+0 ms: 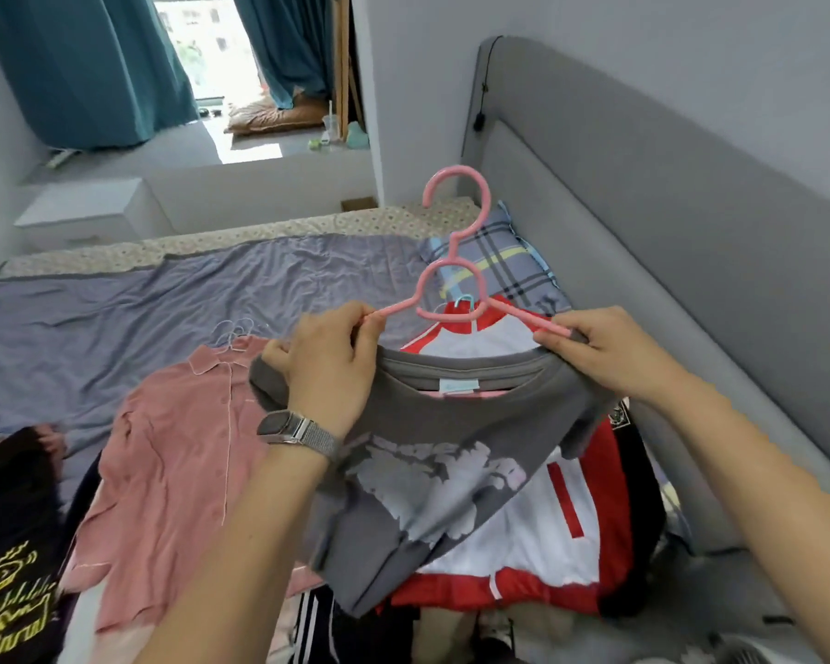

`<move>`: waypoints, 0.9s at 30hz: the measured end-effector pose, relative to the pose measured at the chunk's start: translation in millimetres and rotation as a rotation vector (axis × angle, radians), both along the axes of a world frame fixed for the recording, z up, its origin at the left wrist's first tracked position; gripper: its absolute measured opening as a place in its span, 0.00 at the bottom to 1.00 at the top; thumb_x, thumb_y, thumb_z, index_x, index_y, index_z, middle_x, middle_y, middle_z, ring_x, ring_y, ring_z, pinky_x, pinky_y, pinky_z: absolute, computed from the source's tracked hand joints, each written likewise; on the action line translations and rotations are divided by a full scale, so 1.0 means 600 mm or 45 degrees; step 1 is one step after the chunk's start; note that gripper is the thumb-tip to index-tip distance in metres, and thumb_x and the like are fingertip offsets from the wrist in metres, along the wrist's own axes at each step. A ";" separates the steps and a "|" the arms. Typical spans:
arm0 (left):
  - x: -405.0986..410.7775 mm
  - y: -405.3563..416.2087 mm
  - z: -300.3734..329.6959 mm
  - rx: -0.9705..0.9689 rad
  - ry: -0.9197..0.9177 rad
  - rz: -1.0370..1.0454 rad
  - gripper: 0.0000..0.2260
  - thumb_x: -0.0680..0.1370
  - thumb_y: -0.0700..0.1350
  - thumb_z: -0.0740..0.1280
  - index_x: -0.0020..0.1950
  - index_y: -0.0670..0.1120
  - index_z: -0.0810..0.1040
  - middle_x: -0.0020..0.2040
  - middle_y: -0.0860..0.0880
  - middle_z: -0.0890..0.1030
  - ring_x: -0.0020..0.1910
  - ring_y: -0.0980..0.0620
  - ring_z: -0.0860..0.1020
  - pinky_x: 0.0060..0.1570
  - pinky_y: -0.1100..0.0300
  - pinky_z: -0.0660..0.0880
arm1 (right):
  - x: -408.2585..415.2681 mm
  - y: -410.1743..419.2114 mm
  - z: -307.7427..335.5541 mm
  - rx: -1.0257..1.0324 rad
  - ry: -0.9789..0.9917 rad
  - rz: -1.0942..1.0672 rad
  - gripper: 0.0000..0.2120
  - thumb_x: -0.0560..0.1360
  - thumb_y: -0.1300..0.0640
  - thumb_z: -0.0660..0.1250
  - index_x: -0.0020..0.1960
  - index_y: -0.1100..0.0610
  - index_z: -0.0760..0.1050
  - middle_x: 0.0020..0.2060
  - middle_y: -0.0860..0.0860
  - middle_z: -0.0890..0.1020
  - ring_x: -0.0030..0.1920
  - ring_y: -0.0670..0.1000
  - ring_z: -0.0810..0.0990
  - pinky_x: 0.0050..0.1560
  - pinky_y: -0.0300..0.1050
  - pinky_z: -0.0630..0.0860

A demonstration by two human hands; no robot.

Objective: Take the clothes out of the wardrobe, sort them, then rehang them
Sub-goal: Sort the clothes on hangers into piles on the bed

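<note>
Head view: left hand (329, 364) pinched pink hanger (456, 275) arm plus grey T-shirt (432, 452) shoulder; right hand (595, 349) gripped other hanger arm and collar. Shirt held above bed (116, 289), over red-white jacket (537, 534). Pink shirt (173, 452) lay flat at left.

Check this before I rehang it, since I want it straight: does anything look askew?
The grey T-shirt sits bunched on the pink hanger; both arms stick out through the neck hole where the left hand and right hand pinch them.
</note>
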State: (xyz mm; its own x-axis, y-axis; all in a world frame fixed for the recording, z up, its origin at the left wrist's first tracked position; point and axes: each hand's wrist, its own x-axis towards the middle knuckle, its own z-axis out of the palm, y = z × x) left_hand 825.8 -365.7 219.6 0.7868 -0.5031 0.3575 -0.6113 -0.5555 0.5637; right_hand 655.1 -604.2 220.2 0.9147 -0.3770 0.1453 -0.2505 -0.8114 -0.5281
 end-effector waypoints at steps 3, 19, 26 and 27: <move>-0.044 0.023 0.024 -0.010 -0.003 -0.036 0.14 0.78 0.58 0.54 0.41 0.55 0.75 0.37 0.52 0.78 0.46 0.46 0.76 0.55 0.44 0.65 | -0.055 0.030 0.043 -0.061 0.073 -0.032 0.13 0.76 0.46 0.64 0.44 0.53 0.82 0.27 0.52 0.77 0.31 0.46 0.72 0.33 0.40 0.64; -0.021 -0.041 0.001 -0.177 0.266 -0.197 0.13 0.75 0.61 0.56 0.38 0.58 0.74 0.29 0.57 0.73 0.38 0.54 0.74 0.54 0.45 0.69 | -0.035 -0.031 0.071 -0.462 0.077 -0.311 0.17 0.75 0.40 0.63 0.41 0.54 0.78 0.30 0.51 0.76 0.36 0.55 0.74 0.34 0.46 0.68; 0.075 -0.191 -0.116 -0.042 0.413 -0.119 0.15 0.71 0.64 0.53 0.36 0.60 0.74 0.30 0.55 0.75 0.41 0.49 0.77 0.55 0.44 0.69 | 0.076 -0.183 -0.078 -0.273 0.195 -0.366 0.20 0.76 0.42 0.63 0.40 0.58 0.78 0.32 0.51 0.75 0.41 0.58 0.76 0.43 0.46 0.60; 0.090 -0.216 -0.122 -0.010 0.407 -0.086 0.15 0.72 0.63 0.53 0.38 0.58 0.75 0.32 0.54 0.77 0.43 0.50 0.78 0.56 0.45 0.68 | 0.094 -0.207 -0.089 -0.247 0.196 -0.385 0.21 0.75 0.40 0.63 0.39 0.59 0.77 0.31 0.50 0.74 0.40 0.57 0.75 0.43 0.46 0.59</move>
